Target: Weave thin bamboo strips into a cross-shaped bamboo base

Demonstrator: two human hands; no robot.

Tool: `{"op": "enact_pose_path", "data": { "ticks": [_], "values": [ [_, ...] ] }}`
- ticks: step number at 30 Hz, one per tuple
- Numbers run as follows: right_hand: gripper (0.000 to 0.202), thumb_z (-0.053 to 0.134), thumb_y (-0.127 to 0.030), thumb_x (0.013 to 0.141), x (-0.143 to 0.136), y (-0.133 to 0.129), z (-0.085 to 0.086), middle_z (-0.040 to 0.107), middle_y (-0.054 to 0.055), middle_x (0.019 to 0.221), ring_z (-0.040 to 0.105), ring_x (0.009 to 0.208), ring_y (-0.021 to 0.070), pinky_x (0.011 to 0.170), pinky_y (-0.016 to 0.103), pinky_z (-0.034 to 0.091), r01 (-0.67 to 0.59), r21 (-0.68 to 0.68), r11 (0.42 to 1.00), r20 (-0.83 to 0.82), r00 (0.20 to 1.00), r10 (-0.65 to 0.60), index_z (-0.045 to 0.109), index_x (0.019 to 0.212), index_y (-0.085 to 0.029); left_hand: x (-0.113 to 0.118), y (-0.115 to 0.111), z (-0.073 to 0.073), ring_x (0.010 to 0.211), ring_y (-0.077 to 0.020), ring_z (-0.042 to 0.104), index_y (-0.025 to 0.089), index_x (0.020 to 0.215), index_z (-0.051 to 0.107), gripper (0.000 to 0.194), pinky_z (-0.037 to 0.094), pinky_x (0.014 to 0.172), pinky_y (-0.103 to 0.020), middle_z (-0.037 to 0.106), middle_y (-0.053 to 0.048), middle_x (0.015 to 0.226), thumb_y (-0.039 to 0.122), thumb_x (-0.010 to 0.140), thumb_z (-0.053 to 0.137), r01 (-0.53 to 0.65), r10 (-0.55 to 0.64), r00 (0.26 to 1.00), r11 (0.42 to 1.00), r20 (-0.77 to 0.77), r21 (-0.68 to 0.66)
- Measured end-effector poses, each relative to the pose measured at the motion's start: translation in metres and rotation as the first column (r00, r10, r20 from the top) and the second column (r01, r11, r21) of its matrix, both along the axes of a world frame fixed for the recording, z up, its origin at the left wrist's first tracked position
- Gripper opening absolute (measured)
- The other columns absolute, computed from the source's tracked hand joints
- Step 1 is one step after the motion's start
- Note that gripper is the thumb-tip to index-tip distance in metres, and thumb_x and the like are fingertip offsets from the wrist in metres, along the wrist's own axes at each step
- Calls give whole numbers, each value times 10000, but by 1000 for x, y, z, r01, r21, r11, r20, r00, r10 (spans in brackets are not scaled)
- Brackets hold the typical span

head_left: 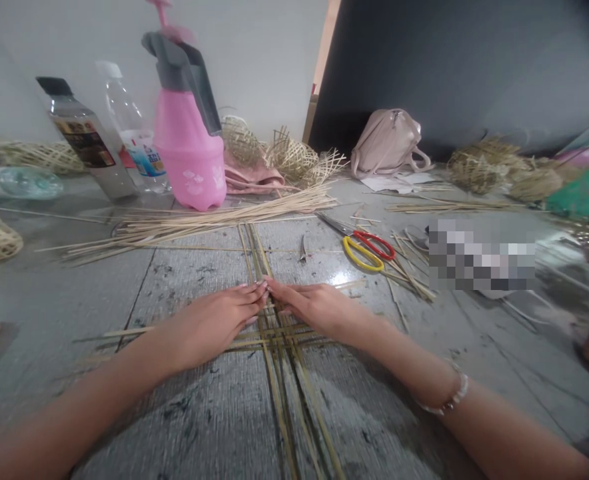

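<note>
Thin bamboo strips (279,340) lie crossed on the floor in front of me, woven over and under where they meet. My left hand (209,327) bends over the far side of this crossing, its fingertips pressed together on the strips. From the other side, my right hand (324,310) meets it, thumb and fingers closed on the same strips. The two hands' fingertips nearly touch. Exactly which strips are pinched is hidden beneath the fingers. Long strip ends run toward me, away from me and out to both sides.
Beyond the hands lie a bundle of loose strips (224,217), a small metal tool (303,251) and scissors (350,235). A pink spray bottle (189,153) and a dark-capped bottle (87,143) stand behind, with woven pieces (294,157) and a bag (387,143) by the wall.
</note>
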State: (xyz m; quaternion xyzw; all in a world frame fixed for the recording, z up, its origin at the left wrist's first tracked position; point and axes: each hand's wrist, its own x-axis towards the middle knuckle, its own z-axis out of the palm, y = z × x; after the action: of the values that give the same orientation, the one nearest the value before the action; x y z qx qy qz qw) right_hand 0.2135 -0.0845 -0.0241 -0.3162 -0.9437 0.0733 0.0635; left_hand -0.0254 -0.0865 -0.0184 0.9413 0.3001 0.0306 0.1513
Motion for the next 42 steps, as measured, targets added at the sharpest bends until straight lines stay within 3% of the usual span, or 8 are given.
{"op": "enact_pose_path", "data": {
  "ticks": [9, 16, 21, 25, 35, 39, 42],
  "values": [
    [572, 415, -163, 971, -1, -2, -2, 658, 169, 1239, 695, 989, 241, 804, 347, 588, 28, 23, 999, -12, 1000, -27, 282, 1524, -110, -4, 1, -5, 1379, -178, 413, 163, 1370, 522, 455, 324, 1155, -346, 421, -83, 1491, 100, 935, 403, 20, -18, 1000, 997, -22, 76],
    [630, 406, -82, 953, 0, -3, -3, 548, 168, 1384, 633, 1153, 235, 905, 354, 563, -23, 61, 998, -29, 999, 24, 205, 1547, -139, -3, 1, -3, 1384, -203, 403, 133, 1354, 535, 458, 309, 1165, -376, 430, -103, 1481, 82, 922, 391, 7, -7, 1000, 999, -4, 45],
    [585, 499, -162, 967, 2, 2, 1, 634, 139, 1286, 687, 1053, 223, 866, 347, 583, 7, -59, 998, -70, 998, -11, 302, 1518, -167, -5, 2, 7, 1398, -193, 379, 129, 1382, 514, 415, 281, 1178, -360, 430, -98, 1484, 239, 1020, 344, 13, -11, 1000, 998, 18, -61],
    [593, 548, -162, 948, 5, 7, 4, 566, 106, 1377, 646, 1139, 213, 933, 326, 556, -9, -130, 992, -84, 996, -2, 340, 1502, -208, -10, 6, 10, 1424, -166, 326, 151, 1432, 455, 435, 270, 1179, -346, 351, -71, 1532, 253, 1030, 324, 11, -10, 1000, 991, 5, -133],
    [466, 493, -138, 967, 6, 7, 15, 596, 54, 1342, 646, 1137, 196, 974, 318, 535, 22, -284, 958, -145, 987, -66, 467, 1429, -193, -6, 8, -7, 1417, -178, 344, 160, 1412, 479, 421, 285, 1181, -383, 376, -77, 1522, 188, 1009, 358, -18, 27, 994, 996, 103, -86],
    [450, 482, -123, 964, 6, 8, 12, 580, 80, 1354, 625, 1169, 207, 1000, 335, 522, 24, -247, 969, -155, 986, -64, 488, 1412, -159, -3, 2, -11, 1431, -197, 318, 105, 1435, 421, 464, 270, 1188, -385, 350, -123, 1540, 131, 978, 345, -54, 57, 994, 998, 89, -36],
    [411, 479, -113, 961, 4, 9, 7, 614, 110, 1314, 639, 1150, 217, 995, 349, 529, 28, -208, 978, -181, 981, -66, 533, 1368, -115, 0, -5, -16, 1455, -229, 262, 96, 1437, 368, 442, 272, 1184, -424, 310, -151, 1562, 185, 1008, 305, -140, 139, 983, 990, 123, -2]
  ]
}}
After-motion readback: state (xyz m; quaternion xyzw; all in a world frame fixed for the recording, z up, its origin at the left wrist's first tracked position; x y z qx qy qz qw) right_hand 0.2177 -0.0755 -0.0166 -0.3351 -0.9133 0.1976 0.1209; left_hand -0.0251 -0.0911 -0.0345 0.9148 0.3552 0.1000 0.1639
